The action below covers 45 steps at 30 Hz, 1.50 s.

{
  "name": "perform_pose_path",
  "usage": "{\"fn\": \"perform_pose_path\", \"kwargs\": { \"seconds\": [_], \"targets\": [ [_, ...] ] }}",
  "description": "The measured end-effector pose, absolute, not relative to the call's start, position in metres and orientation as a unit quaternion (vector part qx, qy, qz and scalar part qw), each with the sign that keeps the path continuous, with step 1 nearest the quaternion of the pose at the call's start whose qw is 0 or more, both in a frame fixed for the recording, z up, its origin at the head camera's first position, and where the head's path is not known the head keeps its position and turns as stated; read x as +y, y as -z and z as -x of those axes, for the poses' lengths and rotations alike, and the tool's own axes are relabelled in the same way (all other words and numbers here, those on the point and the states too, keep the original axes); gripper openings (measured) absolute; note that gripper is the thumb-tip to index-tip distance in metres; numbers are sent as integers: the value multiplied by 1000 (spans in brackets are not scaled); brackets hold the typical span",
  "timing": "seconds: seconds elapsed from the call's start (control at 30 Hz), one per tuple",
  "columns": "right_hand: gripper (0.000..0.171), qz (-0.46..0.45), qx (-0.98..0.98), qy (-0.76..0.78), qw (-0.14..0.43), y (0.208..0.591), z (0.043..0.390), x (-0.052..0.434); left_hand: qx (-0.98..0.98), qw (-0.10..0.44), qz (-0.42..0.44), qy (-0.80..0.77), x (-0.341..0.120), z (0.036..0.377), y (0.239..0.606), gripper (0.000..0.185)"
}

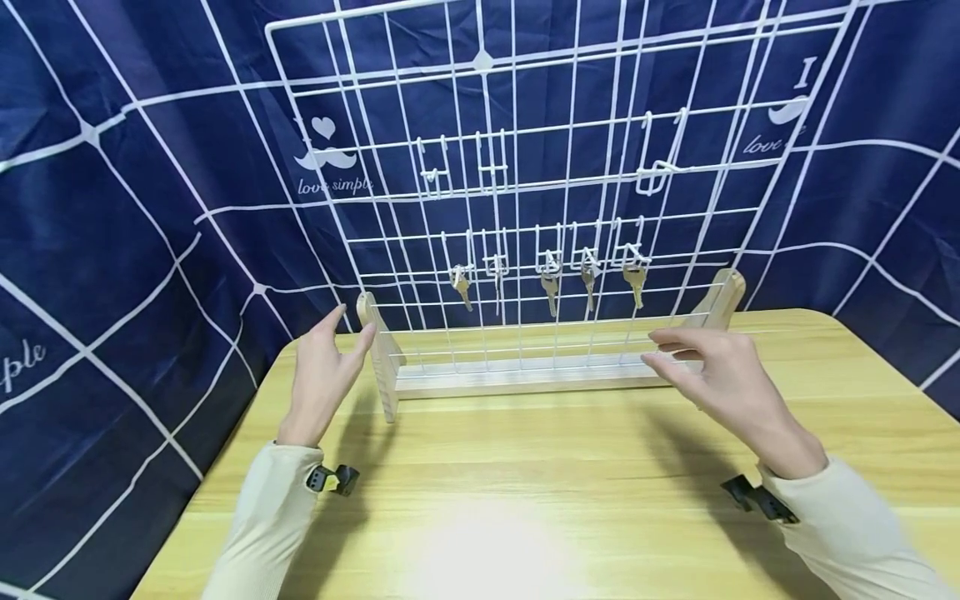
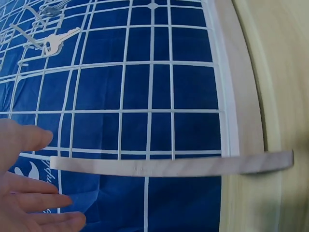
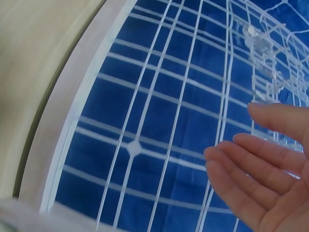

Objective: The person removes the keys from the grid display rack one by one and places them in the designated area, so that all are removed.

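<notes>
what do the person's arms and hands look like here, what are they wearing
Both arms wear long cream sleeves that reach the wrists. The left hand and right hand are bare, with no gloves or rings visible. A small black clip-like device with a yellow mark sits at the left cuff, and a similar black device at the right cuff.

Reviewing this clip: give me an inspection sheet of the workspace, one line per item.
Surface: wooden table, light grain, glare patch near front edge.
Job's things: white wire grid rack upright in a wooden base; four keys hang on its lower hooks, one lower hook and the upper hooks bare.
Clutter: nothing seen.
Grippers: left hand open beside the base's left end; right hand open before its right end; neither holds anything.
Cables: nothing seen.
Surroundings: navy cloth backdrop with white lines.
</notes>
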State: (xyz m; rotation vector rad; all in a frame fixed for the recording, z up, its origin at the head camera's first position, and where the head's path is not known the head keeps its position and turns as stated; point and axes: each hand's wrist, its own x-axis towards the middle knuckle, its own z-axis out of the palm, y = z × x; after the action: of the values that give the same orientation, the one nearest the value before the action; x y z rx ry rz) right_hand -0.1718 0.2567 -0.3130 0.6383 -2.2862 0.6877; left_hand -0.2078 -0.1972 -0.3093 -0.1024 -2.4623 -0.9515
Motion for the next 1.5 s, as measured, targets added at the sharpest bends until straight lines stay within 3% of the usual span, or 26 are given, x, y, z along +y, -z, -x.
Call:
{"fn": "perform_pose_path", "kwargs": {
  "seconds": [0.4, 0.6, 0.9, 1.5],
  "targets": [
    [20, -271, -848, -313, 330, 308, 177, 207, -816, 346, 31, 462, -180, 226, 312, 34],
    [19, -285, -830, -354, 322, 306, 178, 178, -799, 353, 17, 487, -175, 230, 312, 31],
    [11, -228, -828, -425, 288, 297, 181, 133, -798, 366, 5, 480, -177, 231, 322, 22],
    [11, -224, -814, -451, 288, 289, 208, 62, -810, 364, 11, 459, -173, 231, 322, 21]
  ]
}}
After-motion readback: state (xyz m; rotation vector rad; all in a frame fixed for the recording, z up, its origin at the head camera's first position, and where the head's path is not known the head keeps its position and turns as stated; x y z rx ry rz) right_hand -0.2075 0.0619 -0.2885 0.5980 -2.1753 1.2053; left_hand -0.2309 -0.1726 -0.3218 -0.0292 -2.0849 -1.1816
